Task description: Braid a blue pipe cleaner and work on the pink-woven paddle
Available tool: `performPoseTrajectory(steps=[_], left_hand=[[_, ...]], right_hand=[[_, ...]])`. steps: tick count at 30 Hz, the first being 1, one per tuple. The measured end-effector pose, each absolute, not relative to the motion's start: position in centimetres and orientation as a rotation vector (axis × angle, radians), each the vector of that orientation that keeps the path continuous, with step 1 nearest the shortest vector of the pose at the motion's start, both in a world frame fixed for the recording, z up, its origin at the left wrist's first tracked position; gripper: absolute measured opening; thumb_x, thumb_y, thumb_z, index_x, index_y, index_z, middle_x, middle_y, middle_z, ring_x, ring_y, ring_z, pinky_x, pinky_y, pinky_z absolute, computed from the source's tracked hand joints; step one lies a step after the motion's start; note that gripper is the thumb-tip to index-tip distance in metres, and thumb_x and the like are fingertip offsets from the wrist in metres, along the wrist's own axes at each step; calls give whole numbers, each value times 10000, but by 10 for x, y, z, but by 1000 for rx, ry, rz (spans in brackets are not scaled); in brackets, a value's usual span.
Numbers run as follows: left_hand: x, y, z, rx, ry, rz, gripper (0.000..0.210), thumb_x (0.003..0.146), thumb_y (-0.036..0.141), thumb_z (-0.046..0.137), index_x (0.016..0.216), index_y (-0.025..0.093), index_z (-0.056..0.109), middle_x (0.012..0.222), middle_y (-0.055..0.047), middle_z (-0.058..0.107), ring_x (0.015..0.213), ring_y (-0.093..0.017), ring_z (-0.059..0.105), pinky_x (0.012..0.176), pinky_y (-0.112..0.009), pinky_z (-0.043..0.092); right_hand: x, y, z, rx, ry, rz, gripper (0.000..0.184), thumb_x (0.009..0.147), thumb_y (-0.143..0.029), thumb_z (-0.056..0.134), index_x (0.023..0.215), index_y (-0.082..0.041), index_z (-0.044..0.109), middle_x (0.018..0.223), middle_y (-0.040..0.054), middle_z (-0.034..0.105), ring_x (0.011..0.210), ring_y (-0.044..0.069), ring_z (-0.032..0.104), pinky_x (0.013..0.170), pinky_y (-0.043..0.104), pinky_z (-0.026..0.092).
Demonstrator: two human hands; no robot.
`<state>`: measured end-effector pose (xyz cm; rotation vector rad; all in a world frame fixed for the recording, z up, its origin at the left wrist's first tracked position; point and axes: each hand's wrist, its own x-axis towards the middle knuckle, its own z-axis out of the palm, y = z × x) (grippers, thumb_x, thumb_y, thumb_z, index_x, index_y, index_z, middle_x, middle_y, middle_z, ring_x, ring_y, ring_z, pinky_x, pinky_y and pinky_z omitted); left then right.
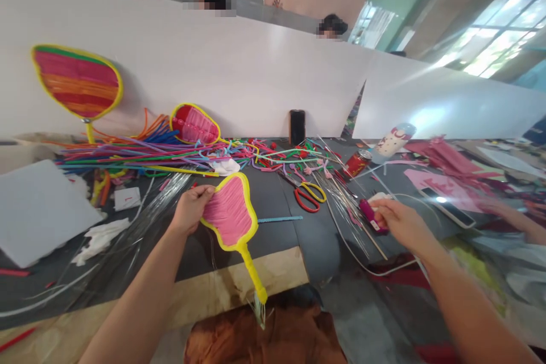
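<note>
My left hand (pixel 194 207) pinches the upper left edge of a small hand fan (pixel 230 210) with a pink face and a yellow fuzzy rim. The fan's yellow handle points down toward my lap, pale strands sticking out of its end. Off to the right, my right hand (pixel 398 224) is closed at the fingertips on a magenta object (pixel 372 216) with a white label; its exact kind is unclear. A white piece (pixel 381 198) lies just behind those fingers. Scissors (pixel 309 196) with red and yellow handles rest between the two hands, and a blue strip (pixel 280 219) lies beside the fan.
Colourful pipe cleaners (pixel 140 151) are heaped along the white partition (pixel 256 68). Two more fans, a large striped one (pixel 79 82) and a red-pink one (pixel 195 125), stand there. A phone (pixel 297 127), a red can (pixel 358 163) and another person's hand (pixel 512 213) are further right.
</note>
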<state>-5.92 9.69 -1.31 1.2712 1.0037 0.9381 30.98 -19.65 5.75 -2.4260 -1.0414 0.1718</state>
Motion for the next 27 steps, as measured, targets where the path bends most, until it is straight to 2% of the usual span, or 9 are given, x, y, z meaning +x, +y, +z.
performPoseTrajectory(steps=[2, 4, 7, 11, 19, 27], left_hand=[[-59, 96, -14, 1282, 1004, 929, 483, 523, 545, 752, 768, 130, 704, 693, -25, 666, 631, -148, 548, 606, -241, 417], [-60, 95, -14, 1284, 1001, 924, 476, 535, 543, 749, 770, 132, 704, 682, -22, 662, 627, -148, 547, 605, -238, 413], [-62, 94, -13, 1278, 991, 913, 444, 558, 531, 743, 758, 135, 709, 658, -14, 655, 613, -142, 536, 600, -233, 404], [-64, 93, -11, 1313, 1016, 949, 421, 569, 528, 734, 724, 138, 711, 656, -14, 656, 624, -147, 539, 612, -236, 406], [-65, 93, -13, 1374, 1039, 931, 387, 628, 511, 697, 739, 140, 710, 672, -10, 659, 639, -148, 545, 631, -240, 410], [-63, 91, -15, 1439, 1043, 876, 349, 678, 478, 662, 769, 145, 712, 709, -23, 678, 662, -162, 563, 636, -243, 423]], right_hand=[[298, -179, 53, -2207, -964, 324, 235, 823, -345, 411, 921, -179, 547, 684, 44, 661, 572, 165, 636, 555, 288, 524], [284, -155, 51, -1953, -857, 420, 239, 808, -401, 477, 929, -196, 494, 761, 55, 682, 653, 171, 668, 655, 321, 559], [259, -111, 50, -1707, -875, 367, 243, 847, -444, 463, 940, -220, 444, 893, 84, 701, 802, 184, 692, 780, 367, 552], [228, -59, 38, -1509, -1028, 326, 206, 902, -435, 396, 958, -237, 395, 1018, 102, 687, 908, 188, 682, 837, 393, 537], [198, -29, -33, -1573, -1200, 557, 200, 863, -419, 479, 880, -220, 464, 998, 123, 691, 920, 219, 671, 873, 420, 520], [208, -22, -34, -1712, -1255, 662, 140, 843, -347, 465, 883, -215, 488, 977, 100, 706, 888, 198, 678, 836, 370, 528]])
